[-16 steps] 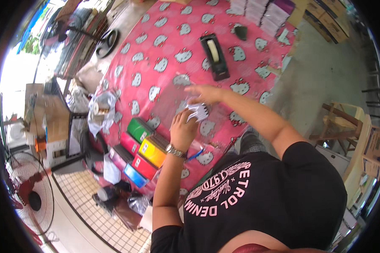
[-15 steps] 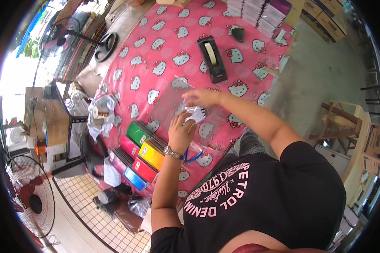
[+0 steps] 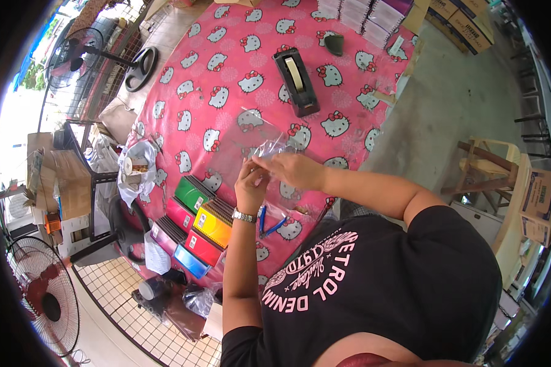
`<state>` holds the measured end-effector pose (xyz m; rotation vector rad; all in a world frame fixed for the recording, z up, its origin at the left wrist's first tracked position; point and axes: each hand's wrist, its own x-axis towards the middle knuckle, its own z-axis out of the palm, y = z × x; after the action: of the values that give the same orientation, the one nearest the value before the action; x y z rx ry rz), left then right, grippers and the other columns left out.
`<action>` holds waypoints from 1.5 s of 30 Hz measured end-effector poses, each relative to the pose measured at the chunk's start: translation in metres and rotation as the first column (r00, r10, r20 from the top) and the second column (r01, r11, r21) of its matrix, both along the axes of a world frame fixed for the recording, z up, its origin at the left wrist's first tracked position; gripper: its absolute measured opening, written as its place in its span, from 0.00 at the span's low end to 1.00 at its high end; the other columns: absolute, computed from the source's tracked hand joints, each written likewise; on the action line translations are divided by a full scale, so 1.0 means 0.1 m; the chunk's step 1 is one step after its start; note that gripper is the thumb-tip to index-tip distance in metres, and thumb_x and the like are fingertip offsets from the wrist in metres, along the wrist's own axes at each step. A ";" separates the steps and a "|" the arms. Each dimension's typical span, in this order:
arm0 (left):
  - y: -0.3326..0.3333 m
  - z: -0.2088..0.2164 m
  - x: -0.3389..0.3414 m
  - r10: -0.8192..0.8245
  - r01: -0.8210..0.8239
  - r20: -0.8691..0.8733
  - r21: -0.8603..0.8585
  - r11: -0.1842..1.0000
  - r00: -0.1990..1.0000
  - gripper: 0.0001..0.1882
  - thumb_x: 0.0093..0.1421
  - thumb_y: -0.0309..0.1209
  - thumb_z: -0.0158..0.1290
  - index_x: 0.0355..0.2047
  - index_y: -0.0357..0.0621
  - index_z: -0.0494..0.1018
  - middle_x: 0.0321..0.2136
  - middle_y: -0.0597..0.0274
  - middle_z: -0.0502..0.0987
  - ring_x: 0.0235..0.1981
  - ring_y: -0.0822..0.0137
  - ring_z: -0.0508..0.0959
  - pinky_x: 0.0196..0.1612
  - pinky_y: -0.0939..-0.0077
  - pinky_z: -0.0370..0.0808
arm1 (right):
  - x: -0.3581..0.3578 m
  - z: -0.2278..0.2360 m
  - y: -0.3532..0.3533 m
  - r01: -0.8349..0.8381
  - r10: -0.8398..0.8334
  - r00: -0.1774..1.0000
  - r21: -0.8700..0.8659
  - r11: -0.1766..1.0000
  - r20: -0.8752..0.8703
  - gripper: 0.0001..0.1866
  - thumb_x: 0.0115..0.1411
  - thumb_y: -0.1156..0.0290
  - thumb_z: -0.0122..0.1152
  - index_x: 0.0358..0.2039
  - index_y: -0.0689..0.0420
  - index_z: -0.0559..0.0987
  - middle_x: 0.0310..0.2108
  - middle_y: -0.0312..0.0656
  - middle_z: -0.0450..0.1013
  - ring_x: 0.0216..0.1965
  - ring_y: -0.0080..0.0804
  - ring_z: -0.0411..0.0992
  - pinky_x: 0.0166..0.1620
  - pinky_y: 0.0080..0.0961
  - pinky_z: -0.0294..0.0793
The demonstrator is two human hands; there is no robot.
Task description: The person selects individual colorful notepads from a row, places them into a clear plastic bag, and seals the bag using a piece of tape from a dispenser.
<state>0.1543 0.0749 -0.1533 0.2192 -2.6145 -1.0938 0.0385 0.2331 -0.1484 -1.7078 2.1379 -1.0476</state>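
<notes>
Head view: both hands meet on a clear bag

Left hand [image 3: 251,186] and right hand [image 3: 294,169] pinch a clear plastic bag [image 3: 269,148] above the pink worktop [image 3: 226,55]. Fingers clenched on it; the bag's contents cannot be made out. Blue-handled scissors [image 3: 269,225] lie partly hidden behind the left wrist.

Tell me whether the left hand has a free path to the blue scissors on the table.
Probably yes. The blue scissors lie uncovered just right of the left wrist, nothing lying over them. But the left hand is pinching a clear bag together with the right hand.
</notes>
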 end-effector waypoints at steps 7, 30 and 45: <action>0.05 -0.16 0.04 0.240 -0.237 0.019 0.238 0.942 0.971 0.09 0.44 0.21 0.66 0.27 0.41 0.79 0.45 0.55 0.70 0.56 0.52 0.70 0.57 0.58 0.68 | -0.02 0.17 -0.29 0.205 -0.204 0.979 0.208 0.956 -0.026 0.35 0.59 0.69 0.57 0.66 0.52 0.56 0.33 0.42 0.77 0.36 0.39 0.75 0.46 0.40 0.62; -0.15 0.13 -0.23 0.181 -0.187 0.301 -0.009 0.982 0.936 0.22 0.41 0.34 0.69 0.39 0.47 0.81 0.40 0.61 0.76 0.47 0.56 0.70 0.53 0.64 0.68 | -0.82 -0.92 0.20 0.297 -0.074 -0.326 0.176 0.938 0.942 0.02 0.63 0.76 0.52 0.32 0.56 0.71 0.25 0.31 0.65 0.20 0.17 0.60 0.24 0.15 0.58; -0.13 -0.09 -0.03 0.258 -0.251 0.082 -0.087 0.964 0.963 0.34 0.40 0.38 0.69 0.50 0.50 0.71 0.45 0.60 0.73 0.52 0.52 0.68 0.55 0.57 0.64 | -1.05 -0.77 -0.75 -0.370 0.008 0.835 0.550 0.749 0.551 0.36 0.45 0.33 0.66 0.30 0.59 0.78 0.26 0.42 0.74 0.29 0.32 0.72 0.32 0.32 0.69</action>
<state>0.1508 0.0621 -0.1619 0.5851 -2.6094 -0.9141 -0.0667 0.1578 -0.2254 -1.1141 1.6308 -0.5193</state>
